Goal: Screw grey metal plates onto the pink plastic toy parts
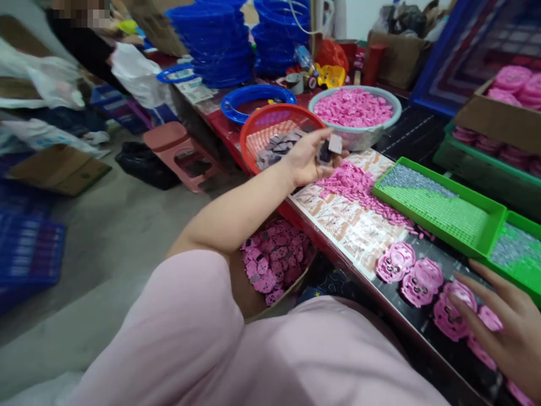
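Note:
My left hand [315, 158] is beside the orange-red basket [247, 135], closed around a few small flat grey and dark pieces [335, 144]. More flat grey pieces [279, 148] lie in that basket. Close below the hand is a heap of small pink plastic parts [350, 183] on patterned sheeting. At the right, my right hand [507, 327] has its fingers spread over a row of pink animal-face plastic pieces [422, 282]. Its fingertips reach the third piece [451, 318]; whether they press on it I cannot tell.
Green trays [460, 217] of small silvery parts line the bench's far side. Behind stand a bowl [397, 113] of pink parts, a blue ring [228, 107] and stacked blue basins [211, 45]. A carton [291, 299] of pink pieces sits below; a pink stool [169, 138] stands left.

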{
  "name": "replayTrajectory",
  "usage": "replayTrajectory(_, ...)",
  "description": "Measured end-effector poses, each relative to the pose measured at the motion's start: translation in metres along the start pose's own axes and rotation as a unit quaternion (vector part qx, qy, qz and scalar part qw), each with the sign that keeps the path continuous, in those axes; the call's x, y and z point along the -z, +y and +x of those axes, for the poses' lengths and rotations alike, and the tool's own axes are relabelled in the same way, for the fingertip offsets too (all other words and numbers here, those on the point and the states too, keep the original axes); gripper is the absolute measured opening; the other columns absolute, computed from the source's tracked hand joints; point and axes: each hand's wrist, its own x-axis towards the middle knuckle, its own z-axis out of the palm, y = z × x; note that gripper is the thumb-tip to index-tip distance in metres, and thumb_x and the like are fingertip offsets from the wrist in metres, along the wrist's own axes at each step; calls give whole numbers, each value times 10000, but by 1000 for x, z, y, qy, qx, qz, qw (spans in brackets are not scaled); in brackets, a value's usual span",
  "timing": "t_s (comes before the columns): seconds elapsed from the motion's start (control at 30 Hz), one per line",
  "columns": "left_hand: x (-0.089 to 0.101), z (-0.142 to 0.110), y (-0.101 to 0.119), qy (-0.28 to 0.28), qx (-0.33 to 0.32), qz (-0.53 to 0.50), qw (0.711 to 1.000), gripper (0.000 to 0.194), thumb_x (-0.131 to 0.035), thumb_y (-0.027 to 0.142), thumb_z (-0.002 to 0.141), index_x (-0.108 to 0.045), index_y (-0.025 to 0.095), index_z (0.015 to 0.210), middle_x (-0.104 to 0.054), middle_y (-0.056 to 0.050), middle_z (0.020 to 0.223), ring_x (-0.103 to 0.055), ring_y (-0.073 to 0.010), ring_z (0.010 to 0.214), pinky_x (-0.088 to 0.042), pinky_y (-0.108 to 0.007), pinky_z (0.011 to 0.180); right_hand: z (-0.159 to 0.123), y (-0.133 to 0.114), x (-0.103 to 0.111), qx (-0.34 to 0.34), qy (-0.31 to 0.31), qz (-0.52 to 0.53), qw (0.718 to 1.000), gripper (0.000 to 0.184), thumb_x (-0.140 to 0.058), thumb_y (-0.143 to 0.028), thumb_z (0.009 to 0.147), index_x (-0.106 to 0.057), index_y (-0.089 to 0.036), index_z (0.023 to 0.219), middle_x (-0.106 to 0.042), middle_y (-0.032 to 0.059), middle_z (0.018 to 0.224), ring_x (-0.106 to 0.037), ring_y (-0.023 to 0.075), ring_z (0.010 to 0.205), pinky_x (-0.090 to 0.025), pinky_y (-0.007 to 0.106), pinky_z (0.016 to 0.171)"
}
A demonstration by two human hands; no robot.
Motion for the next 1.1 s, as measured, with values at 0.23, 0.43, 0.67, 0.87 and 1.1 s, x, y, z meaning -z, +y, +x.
replayTrajectory(0.23, -103, -45, -118, -322, 158, 78, 930, 324, -684, 429, 827, -658, 106, 849, -542, 25, 506, -339, -20, 353, -157, -163, 351, 27, -55, 8, -153, 43, 173, 972, 276, -582, -309, 914, -628, -254, 1181, -672, 54, 1153, -663, 204, 1016, -553, 339, 893)
replayTrajectory(0.43, -148, -51, -145, -382, 156, 151, 898, 413, -676, 532, 810, -649, 127, 885, -661, -3, 631, -427, -19, 349, -252, -157, 356, 2, -59, 11, -220, 68, 302, 925, 126, -613, -263, 897, -704, -233, 980, -708, 36, 1031, -672, 175, 955, -571, 320, 850)
replayTrajectory(0.67, -169, -50, -150, -345, 281, 42, 894, 283, -647, 372, 860, -562, 166, 1035, -616, 27, 659, -438, -31, 360, -211, -124, 318, -57, -47, 43, -393, 384, 301, 779, 174, -766, -219, 762, -652, -213, 893, -670, 12, 746, -698, 220, 663, -616, 359, 575)
replayTrajectory(0.87, -177, -54, -156, -337, 373, -37, 864, 308, -672, 177, 802, -564, 167, 1091, -704, -101, 992, -723, -235, 878, -588, -276, 613, -107, -33, 55, -375, 260, 84, 886, 268, -723, -195, 798, -695, -251, 1059, -698, 51, 921, -684, 187, 780, -588, 326, 700)
replayTrajectory(1.1, -188, -63, -176, -342, 403, -5, 849, 260, -730, 247, 797, -641, 125, 1008, -722, -130, 994, -735, -213, 810, -559, -196, 486, -124, -38, 46, -229, 50, -141, 962, 486, -548, -110, 897, -505, -270, 1354, -653, 61, 1028, -645, 180, 868, -527, 283, 745)
